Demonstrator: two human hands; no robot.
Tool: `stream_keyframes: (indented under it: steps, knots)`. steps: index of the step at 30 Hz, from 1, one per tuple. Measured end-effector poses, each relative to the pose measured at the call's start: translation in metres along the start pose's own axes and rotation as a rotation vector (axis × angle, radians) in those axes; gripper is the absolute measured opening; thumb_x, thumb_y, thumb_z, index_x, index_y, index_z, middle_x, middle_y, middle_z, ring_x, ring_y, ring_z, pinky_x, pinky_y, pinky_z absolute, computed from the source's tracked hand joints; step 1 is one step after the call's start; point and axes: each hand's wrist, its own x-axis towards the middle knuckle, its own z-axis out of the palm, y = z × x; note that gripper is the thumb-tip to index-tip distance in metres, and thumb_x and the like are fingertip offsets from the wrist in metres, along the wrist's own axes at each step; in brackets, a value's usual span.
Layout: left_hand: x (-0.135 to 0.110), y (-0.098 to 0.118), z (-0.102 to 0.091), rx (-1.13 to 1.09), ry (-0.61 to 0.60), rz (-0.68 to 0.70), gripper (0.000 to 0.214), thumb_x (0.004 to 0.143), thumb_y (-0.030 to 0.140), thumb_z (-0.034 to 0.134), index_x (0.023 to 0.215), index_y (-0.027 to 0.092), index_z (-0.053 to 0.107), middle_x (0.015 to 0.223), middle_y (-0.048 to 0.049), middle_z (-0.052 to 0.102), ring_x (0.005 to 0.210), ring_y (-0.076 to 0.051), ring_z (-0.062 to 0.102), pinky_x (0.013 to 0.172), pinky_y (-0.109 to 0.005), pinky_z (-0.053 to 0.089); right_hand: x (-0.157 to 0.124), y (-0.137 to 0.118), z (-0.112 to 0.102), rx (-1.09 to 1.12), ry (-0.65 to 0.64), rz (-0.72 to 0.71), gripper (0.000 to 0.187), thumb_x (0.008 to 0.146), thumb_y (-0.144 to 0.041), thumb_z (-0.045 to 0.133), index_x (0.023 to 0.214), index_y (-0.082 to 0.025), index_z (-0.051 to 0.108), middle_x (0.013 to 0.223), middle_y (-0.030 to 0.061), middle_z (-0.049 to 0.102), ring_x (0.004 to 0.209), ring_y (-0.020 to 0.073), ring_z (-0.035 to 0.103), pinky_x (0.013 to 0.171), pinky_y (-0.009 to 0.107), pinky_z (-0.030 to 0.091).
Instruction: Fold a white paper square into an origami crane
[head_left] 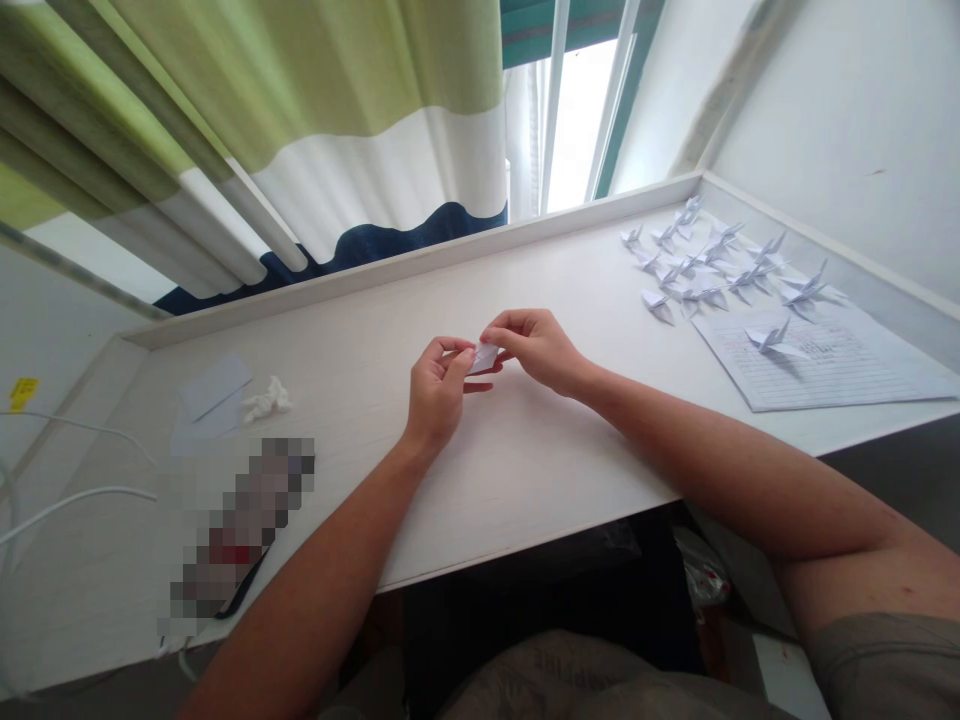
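A small piece of folded white paper (484, 358) is held between my two hands above the middle of the white desk. My left hand (441, 388) pinches its left side between thumb and fingers, with the lower fingers stretched out beneath it. From the right, my right hand (536, 345) grips its upper edge between thumb and forefinger. The fingers cover part of the paper, so its full folded shape cannot be made out.
Several folded paper cranes (686, 270) stand at the back right. One more crane (776, 340) sits on a written sheet (862, 370). On the left lie paper squares (214, 390), a crumpled tissue (268, 398), a blurred-out phone-like object (244, 530) and white cables (82, 500).
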Motion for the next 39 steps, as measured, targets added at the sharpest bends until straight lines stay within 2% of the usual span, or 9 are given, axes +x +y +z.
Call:
stream_keyframes:
  steps: [4, 9, 15, 18, 21, 26, 30, 35, 39]
  knots:
    - [0.0, -0.0004, -0.0004, -0.012, 0.018, 0.001, 0.025, 0.091, 0.04, 0.071, 0.096, 0.021, 0.056, 0.091, -0.0054, 0.081, 0.087, -0.029, 0.084, 0.066, -0.038, 0.068, 0.0008, 0.0042, -0.0003, 0.054, 0.03, -0.008, 0.013, 0.079, -0.024, 0.081, 0.085, -0.016, 0.073, 0.078, 0.0015, 0.075, 0.068, 0.0149, 0.07, 0.063, 0.029, 0.063]
    - [0.0006, -0.0019, -0.0018, -0.02, 0.008, -0.015, 0.037, 0.086, 0.033, 0.076, 0.108, 0.023, 0.048, 0.095, -0.0057, 0.083, 0.088, -0.029, 0.084, 0.069, -0.039, 0.068, 0.0014, 0.0027, -0.0024, 0.064, 0.03, 0.031, 0.012, 0.083, -0.025, 0.081, 0.08, -0.015, 0.075, 0.079, 0.0034, 0.075, 0.074, 0.0161, 0.071, 0.068, 0.03, 0.066]
    - [0.0036, 0.0001, -0.0052, -0.065, -0.02, -0.134, 0.029, 0.084, 0.028, 0.073, 0.107, 0.019, 0.058, 0.097, -0.0089, 0.083, 0.094, -0.031, 0.084, 0.079, -0.043, 0.067, 0.0028, 0.0019, -0.0038, 0.076, -0.003, 0.046, 0.016, 0.091, -0.028, 0.075, 0.083, -0.015, 0.078, 0.083, 0.0045, 0.076, 0.078, 0.0162, 0.072, 0.073, 0.03, 0.066]
    - [0.0053, 0.0, -0.0065, -0.106, -0.018, -0.161, 0.024, 0.089, 0.033, 0.071, 0.105, 0.018, 0.061, 0.098, -0.0091, 0.083, 0.096, -0.031, 0.083, 0.086, -0.048, 0.067, 0.004, 0.0025, -0.0046, 0.06, -0.002, 0.053, 0.018, 0.092, -0.031, 0.077, 0.084, -0.015, 0.078, 0.084, 0.0048, 0.076, 0.08, 0.0165, 0.071, 0.072, 0.03, 0.065]
    - [0.0057, -0.0015, -0.0065, -0.115, -0.036, -0.152, 0.026, 0.092, 0.039, 0.072, 0.105, 0.018, 0.062, 0.097, -0.0092, 0.083, 0.097, -0.031, 0.083, 0.088, -0.049, 0.067, 0.0049, 0.0025, -0.0058, 0.043, 0.003, 0.04, 0.019, 0.091, -0.033, 0.078, 0.085, -0.015, 0.078, 0.084, 0.0043, 0.075, 0.08, 0.0162, 0.07, 0.072, 0.029, 0.064]
    - [0.0047, -0.0044, -0.0057, -0.114, -0.094, -0.105, 0.037, 0.091, 0.041, 0.082, 0.112, 0.018, 0.061, 0.096, -0.0091, 0.084, 0.1, -0.029, 0.083, 0.094, -0.048, 0.066, 0.0052, 0.002, -0.008, 0.033, 0.002, 0.02, 0.02, 0.092, -0.034, 0.075, 0.086, -0.015, 0.077, 0.082, 0.0031, 0.073, 0.075, 0.0146, 0.067, 0.068, 0.028, 0.062]
    - [0.0046, -0.004, -0.0055, -0.114, -0.105, -0.117, 0.037, 0.093, 0.041, 0.08, 0.114, 0.018, 0.061, 0.097, -0.0092, 0.084, 0.099, -0.029, 0.083, 0.093, -0.047, 0.066, 0.0057, 0.0037, -0.0085, -0.001, 0.008, 0.017, 0.021, 0.093, -0.035, 0.075, 0.087, -0.016, 0.076, 0.082, 0.0031, 0.073, 0.075, 0.015, 0.068, 0.069, 0.028, 0.063]
    - [0.0053, -0.0021, -0.006, -0.138, -0.109, -0.154, 0.03, 0.099, 0.044, 0.07, 0.111, 0.019, 0.06, 0.099, -0.0085, 0.083, 0.097, -0.029, 0.084, 0.089, -0.046, 0.067, 0.0064, 0.0065, -0.007, -0.019, 0.031, -0.002, 0.023, 0.092, -0.038, 0.075, 0.086, -0.017, 0.075, 0.084, 0.0036, 0.074, 0.081, 0.0165, 0.07, 0.072, 0.029, 0.064]
    - [0.0055, -0.0022, -0.0067, -0.155, -0.137, -0.14, 0.035, 0.095, 0.045, 0.076, 0.114, 0.021, 0.059, 0.101, -0.0076, 0.083, 0.094, -0.028, 0.084, 0.088, -0.044, 0.066, 0.006, 0.006, -0.007, -0.003, 0.04, -0.009, 0.021, 0.092, -0.038, 0.074, 0.087, -0.017, 0.075, 0.083, 0.0029, 0.073, 0.08, 0.0158, 0.069, 0.072, 0.028, 0.064]
